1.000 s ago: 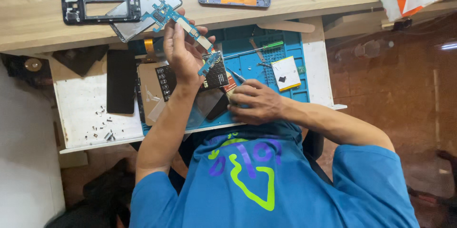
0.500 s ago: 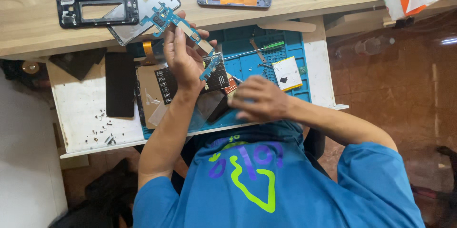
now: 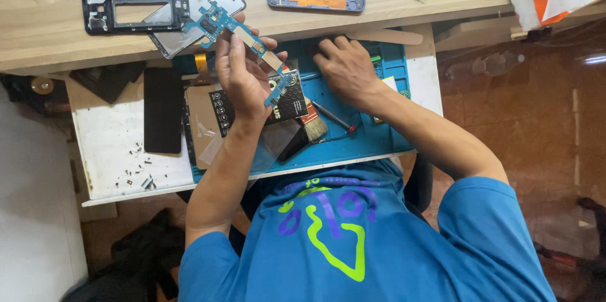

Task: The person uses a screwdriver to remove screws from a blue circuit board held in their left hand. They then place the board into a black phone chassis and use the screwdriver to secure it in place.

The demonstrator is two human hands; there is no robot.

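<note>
Fingers of your left hand point(image 3: 243, 78) pinch the long, narrow blue phone circuit board point(image 3: 243, 37) around its middle, holding it lifted above the bench. Its long axis runs on a diagonal, from the wider end up near the black phone mid-frame point(image 3: 129, 8) on the wooden tabletop point(image 3: 38, 30) down to the thin end over the black battery point(image 3: 287, 103). Your right hand point(image 3: 344, 68) lies just beside that lower end, palm down with loosely curled fingers on the blue work mat point(image 3: 372, 141); whether it grips anything, I cannot tell. A small brush point(image 3: 312, 126) rests just below it.
</note>
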